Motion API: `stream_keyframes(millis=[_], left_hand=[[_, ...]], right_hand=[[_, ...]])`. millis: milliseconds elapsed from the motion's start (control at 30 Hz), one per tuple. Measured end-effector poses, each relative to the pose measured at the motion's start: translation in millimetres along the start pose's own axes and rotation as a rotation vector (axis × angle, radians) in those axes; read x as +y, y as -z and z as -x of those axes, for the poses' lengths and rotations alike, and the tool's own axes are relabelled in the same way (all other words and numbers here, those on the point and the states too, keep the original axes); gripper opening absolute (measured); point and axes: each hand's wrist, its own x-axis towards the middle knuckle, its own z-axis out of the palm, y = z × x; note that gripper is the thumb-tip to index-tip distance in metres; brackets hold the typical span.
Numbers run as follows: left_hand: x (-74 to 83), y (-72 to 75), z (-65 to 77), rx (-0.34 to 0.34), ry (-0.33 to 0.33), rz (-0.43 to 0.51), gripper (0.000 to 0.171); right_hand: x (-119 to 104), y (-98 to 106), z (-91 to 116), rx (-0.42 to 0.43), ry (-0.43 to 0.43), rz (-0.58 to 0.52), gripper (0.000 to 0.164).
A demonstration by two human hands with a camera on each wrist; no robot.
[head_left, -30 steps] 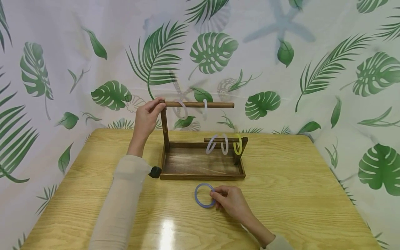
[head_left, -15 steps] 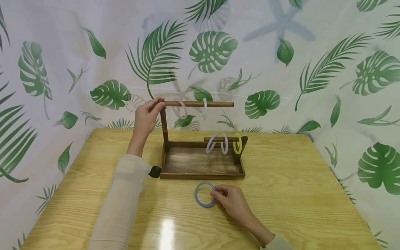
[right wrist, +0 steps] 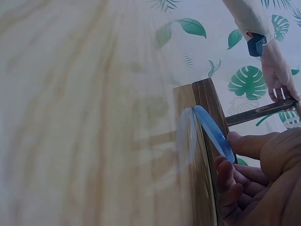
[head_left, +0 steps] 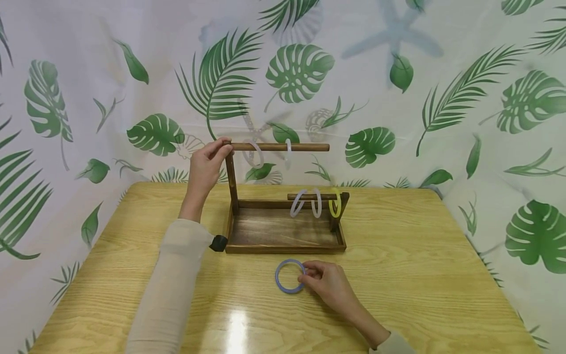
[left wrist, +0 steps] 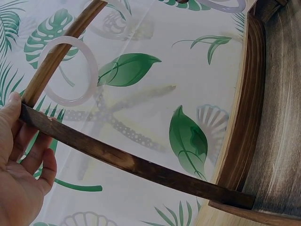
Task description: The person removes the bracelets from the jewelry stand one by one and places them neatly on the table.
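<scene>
My left hand (head_left: 205,164) grips the top corner of a dark wooden bangle stand (head_left: 233,184), where the tall post meets the upper bar. In the left wrist view, the thumb and fingers (left wrist: 46,174) are around that corner. Two pale bangles hang on the upper bar, one of them a whitish bangle (left wrist: 89,92) near the post. Just in front of the stand's tray, my right hand (head_left: 329,287) pinches a blue bangle (head_left: 277,281) by its right side. In the right wrist view, the blue bangle (right wrist: 212,127) stands on edge, with its reflection on the tabletop.
The lower bar (head_left: 292,197) carries two pale lilac bangles, including a middle bangle (head_left: 319,209), and a yellow bangle (head_left: 338,209) near the short post. A wood-grain table (head_left: 398,265) lies under everything, with a leaf-patterned cloth (head_left: 376,98) behind it.
The blue bangle has turned slightly in my right fingers, its band looking wider. My left hand stays on the post corner, and the stand keeps its place.
</scene>
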Motion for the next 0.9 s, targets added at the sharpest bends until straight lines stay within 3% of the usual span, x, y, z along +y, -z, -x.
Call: stream_keyframes(millis=[900], left_hand=[[1.3,-0.7,1.0,0.006,0.007,0.037,0.039]], right_hand=[[5.3,3.4,0.9,0.027,0.004,0.010,0.028]])
